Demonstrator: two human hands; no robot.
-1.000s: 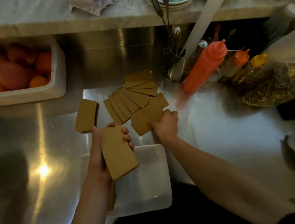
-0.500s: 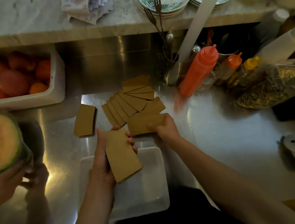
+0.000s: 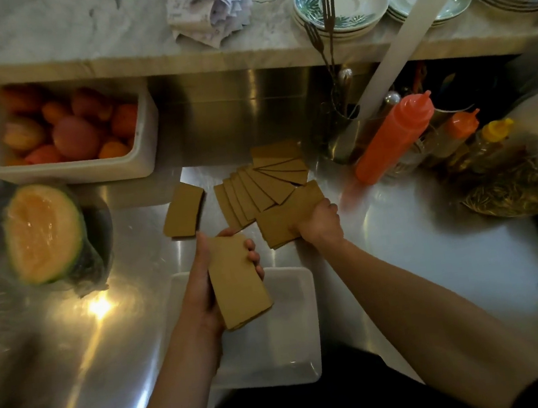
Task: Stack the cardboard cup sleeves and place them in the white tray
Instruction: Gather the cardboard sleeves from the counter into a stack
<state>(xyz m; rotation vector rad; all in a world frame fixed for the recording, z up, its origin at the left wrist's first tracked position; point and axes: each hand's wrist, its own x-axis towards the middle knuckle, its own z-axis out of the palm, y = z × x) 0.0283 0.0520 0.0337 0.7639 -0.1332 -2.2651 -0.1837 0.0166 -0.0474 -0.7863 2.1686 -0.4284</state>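
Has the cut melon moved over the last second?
Yes. The melon has come in from the left, to just in front of the fruit bin, where it was absent a second ago.

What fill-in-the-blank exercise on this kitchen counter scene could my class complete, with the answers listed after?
1. The ____ hand holds the sleeve stack above the white tray.
2. The ____ hand grips flat sleeves lying on the steel counter.
3. The lone sleeve lies to the ____ of the fanned sleeves.
4. The cut melon has ____ flesh.

Missing words: left; right; left; orange.
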